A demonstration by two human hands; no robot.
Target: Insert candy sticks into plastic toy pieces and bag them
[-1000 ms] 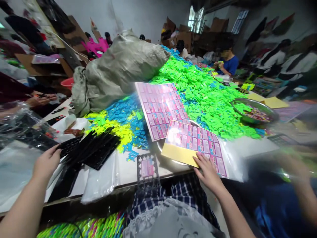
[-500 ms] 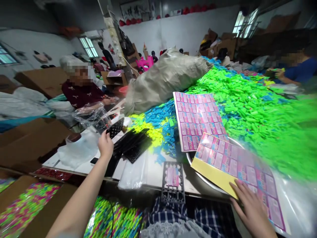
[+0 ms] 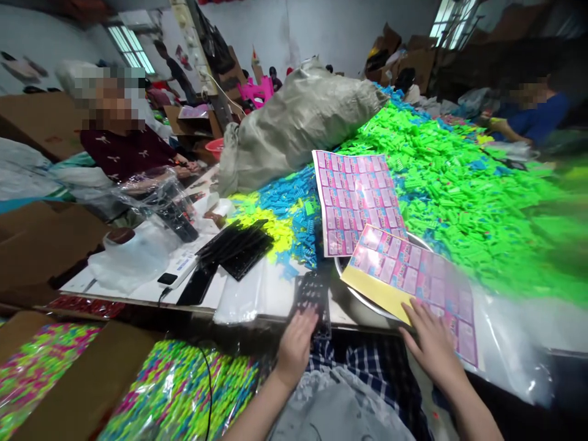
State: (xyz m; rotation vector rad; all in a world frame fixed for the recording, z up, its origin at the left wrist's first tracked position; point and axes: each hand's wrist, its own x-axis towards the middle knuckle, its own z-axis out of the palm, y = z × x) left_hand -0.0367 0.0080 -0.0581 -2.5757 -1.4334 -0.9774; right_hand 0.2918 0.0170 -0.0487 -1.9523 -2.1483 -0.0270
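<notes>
My left hand (image 3: pixel 296 343) is at the near table edge, its fingers over the lower end of a black perforated plastic tray (image 3: pixel 312 288); its thumb is hidden. The tray is slightly blurred. With fingers spread, my right hand (image 3: pixel 432 340) rests on a pink sticker sheet (image 3: pixel 413 266) with a yellow backing strip (image 3: pixel 374 294). That sheet lies over a white-rimmed basin (image 3: pixel 342 269). Behind it, a second pink sticker sheet (image 3: pixel 358 196) leans against the heap. To the left lies a stack of black trays (image 3: pixel 243 251), beside clear plastic bags (image 3: pixel 241 294).
Green plastic pieces (image 3: pixel 459 202) heap across the right, with blue and yellow ones nearer. A grey sack (image 3: pixel 298 128) lies behind. A white power bank (image 3: pixel 177 269) sits left. Boxes of bagged colourful pieces (image 3: pixel 184 380) stand below. A person (image 3: pixel 124 147) works across at left.
My left hand has come from the tray stack to the front edge with a black tray, covering the tray and pink label there. My right hand stays on the sticker sheet.
</notes>
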